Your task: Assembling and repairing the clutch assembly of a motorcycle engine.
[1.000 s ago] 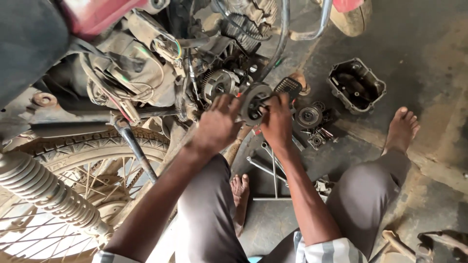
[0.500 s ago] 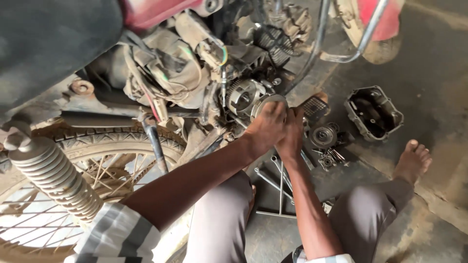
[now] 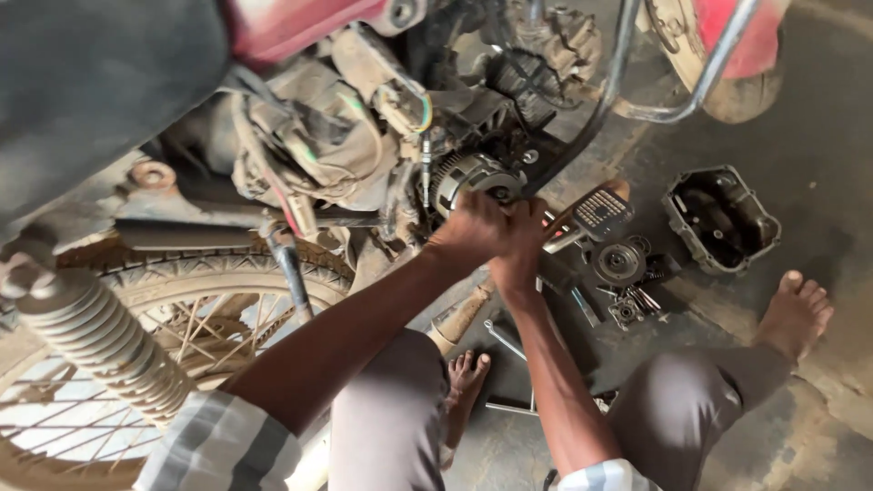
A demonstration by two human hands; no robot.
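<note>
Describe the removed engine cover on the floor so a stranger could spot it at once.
Start at the motorcycle engine where both hands work, then look right across the concrete floor. The engine cover lies open side up: a dark hollow shell, far larger than the small round parts beside it.

the round metal engine part (image 3: 473, 175), a ribbed silver-grey drum with dark slots around its rim, sits on the side of the motorcycle engine (image 3: 509, 82), near the middle of the scene. it faces outward toward the person, its lower right edge hidden. it stays mounted, just left of the curved frame tube (image 3: 607, 91).
</note>
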